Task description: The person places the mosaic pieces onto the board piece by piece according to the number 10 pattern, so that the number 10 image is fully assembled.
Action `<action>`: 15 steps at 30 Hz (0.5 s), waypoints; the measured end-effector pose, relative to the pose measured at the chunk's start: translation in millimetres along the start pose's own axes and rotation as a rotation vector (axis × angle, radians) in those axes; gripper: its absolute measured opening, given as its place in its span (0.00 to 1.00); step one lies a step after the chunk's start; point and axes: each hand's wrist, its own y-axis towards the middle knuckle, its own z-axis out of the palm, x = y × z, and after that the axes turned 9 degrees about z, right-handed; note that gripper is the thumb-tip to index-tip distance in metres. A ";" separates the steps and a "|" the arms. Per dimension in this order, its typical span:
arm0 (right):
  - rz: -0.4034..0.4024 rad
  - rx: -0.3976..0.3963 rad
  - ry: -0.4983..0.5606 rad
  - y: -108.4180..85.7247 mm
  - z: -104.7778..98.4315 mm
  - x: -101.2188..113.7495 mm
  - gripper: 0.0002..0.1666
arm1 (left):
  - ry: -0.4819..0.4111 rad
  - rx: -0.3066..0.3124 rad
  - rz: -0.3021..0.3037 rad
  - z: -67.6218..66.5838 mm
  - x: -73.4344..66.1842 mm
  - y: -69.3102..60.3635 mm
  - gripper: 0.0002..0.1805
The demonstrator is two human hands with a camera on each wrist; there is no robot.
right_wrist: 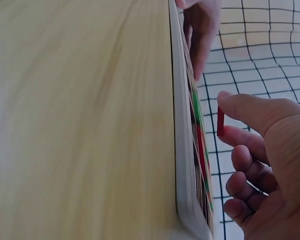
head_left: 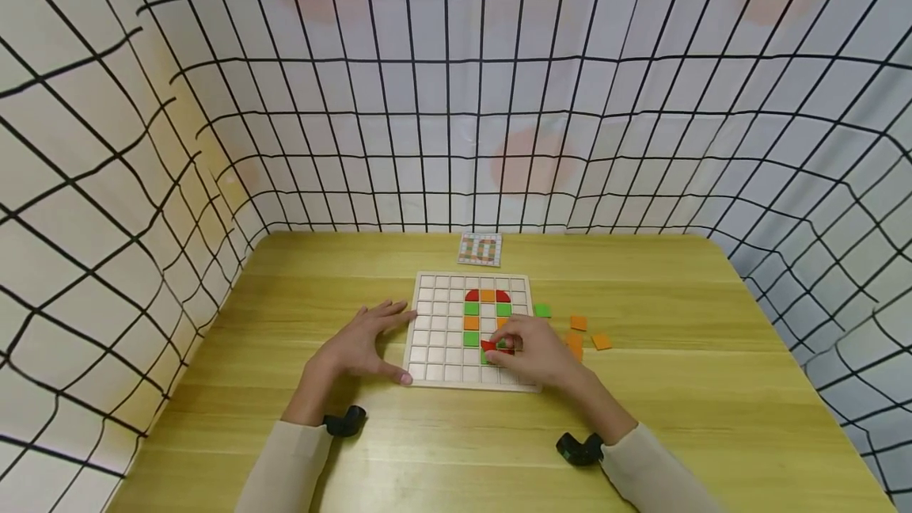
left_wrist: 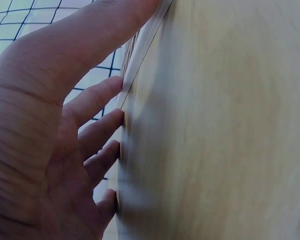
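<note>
A white square-grid board (head_left: 435, 339) with a pale wooden frame lies on the table. Red, orange and green tiles, including a green tile (head_left: 471, 339), form a ring on its right half. Between thumb and index finger my right hand (head_left: 534, 348) pinches a red tile (right_wrist: 220, 121), held just above the board's lower right part. Some tiles under that hand are hidden in the head view. My left hand (head_left: 359, 343) is spread at the board's left edge, its thumb and index finger touching the frame and the other fingertips on the table.
A small pattern card (head_left: 480, 249) lies behind the board. To the right are several loose orange tiles (head_left: 602, 342) and a green tile (head_left: 543, 311). Black wire mesh (head_left: 456, 113) in front of white sheeting surrounds the table (head_left: 663, 386) at the back and sides.
</note>
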 end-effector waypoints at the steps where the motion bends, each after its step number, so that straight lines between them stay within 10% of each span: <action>1: 0.001 0.004 -0.001 1.3 2.7 2.4 0.10 | 0.001 0.000 -0.001 0.1 0.7 0.0 0.63; 15: -0.018 0.005 -0.034 6.5 22.2 15.4 0.10 | 0.012 0.017 -0.025 3.3 5.5 3.2 0.64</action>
